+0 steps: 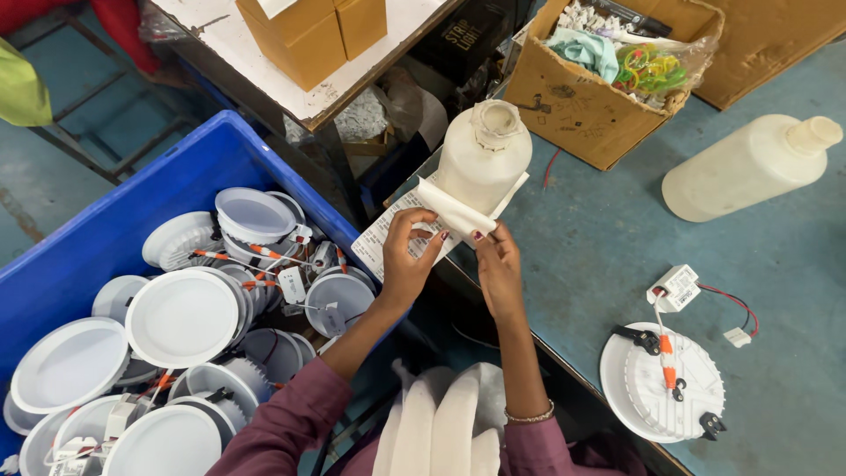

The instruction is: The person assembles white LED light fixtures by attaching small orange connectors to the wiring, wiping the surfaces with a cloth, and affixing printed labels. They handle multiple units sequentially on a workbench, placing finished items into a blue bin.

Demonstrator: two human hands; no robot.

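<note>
Left hand and right hand, fingers pinched on white label strip at table edge; plastic bottle at 12 o'clock; risk: strip tearing if peeled unevenly.

Matt paper strip, smooth translucent plastic bottle, rough creased cardboard box, glossy blue plastic crate.

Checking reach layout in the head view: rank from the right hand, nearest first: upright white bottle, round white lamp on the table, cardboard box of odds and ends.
From the right hand:
1. Upright white bottle, just above the hand, at the table edge.
2. Round white lamp, lower right on the blue table.
3. Cardboard box, upper right, behind the bottle.
Lamp and box are fairly close to call.
</note>
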